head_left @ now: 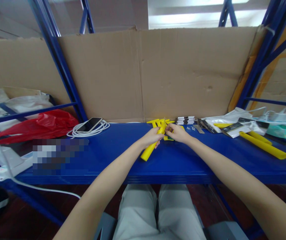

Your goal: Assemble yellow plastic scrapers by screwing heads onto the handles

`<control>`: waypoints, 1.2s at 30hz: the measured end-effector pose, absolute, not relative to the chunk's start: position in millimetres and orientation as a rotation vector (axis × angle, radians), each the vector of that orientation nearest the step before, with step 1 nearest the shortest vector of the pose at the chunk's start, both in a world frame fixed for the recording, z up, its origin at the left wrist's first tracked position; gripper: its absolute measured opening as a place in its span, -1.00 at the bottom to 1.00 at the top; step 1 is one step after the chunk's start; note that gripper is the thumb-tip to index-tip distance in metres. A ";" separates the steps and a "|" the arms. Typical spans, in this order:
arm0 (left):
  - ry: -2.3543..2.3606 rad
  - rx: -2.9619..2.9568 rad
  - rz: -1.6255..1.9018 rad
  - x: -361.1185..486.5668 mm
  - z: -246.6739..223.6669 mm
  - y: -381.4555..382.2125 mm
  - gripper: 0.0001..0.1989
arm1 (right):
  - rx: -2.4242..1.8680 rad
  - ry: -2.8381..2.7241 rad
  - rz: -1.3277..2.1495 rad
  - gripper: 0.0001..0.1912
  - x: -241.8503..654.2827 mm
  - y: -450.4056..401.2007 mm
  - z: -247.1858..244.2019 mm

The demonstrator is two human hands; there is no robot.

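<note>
My left hand (152,137) is closed around a long yellow plastic handle (146,155), which slants with its lower end toward me. At the handle's upper end, my right hand (176,132) has its fingers pinched together; whatever they hold is too small to make out. Several yellow plastic pieces (153,122) lie just behind the hands, partly covered by them. To the right of my right hand are a small stack of white and dark packets (185,120), tiny white bits (190,128) and a flat grey metal piece (199,129).
On the right lie loose yellow handles (265,146) and plastic packets (235,129). A phone (90,124) rests on a coiled white cable (105,125) at left, near a red plastic bag (43,125) and a white power strip (15,168). Cardboard (103,76) backs the blue shelf (113,151).
</note>
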State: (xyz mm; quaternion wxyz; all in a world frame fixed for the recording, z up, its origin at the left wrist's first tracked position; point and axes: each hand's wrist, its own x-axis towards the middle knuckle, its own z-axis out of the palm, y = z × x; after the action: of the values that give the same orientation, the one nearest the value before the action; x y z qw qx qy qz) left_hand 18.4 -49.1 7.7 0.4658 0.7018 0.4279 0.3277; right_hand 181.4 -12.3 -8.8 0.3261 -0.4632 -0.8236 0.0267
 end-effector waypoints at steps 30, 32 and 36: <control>1.183 1.641 0.847 15.7 12.1 -52.3 -0.85 | -2.061 -1.830 -0.190 -0.84 297.0 19.3 -6.5; 1.184 1.638 0.849 15.8 12.8 -53.2 -0.85 | -2.135 -1.853 -0.186 -0.81 301.7 19.6 -9.7; 1.186 1.638 0.846 15.9 12.9 -53.4 -0.85 | -2.192 -1.956 -0.176 -0.77 298.1 19.6 -11.3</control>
State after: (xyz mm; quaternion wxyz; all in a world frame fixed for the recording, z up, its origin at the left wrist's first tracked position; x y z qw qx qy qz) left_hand 15.9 -53.4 12.9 0.4571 0.6645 0.4813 0.3433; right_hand 298.1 19.6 -11.3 0.0993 -0.7411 -0.6614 -0.0595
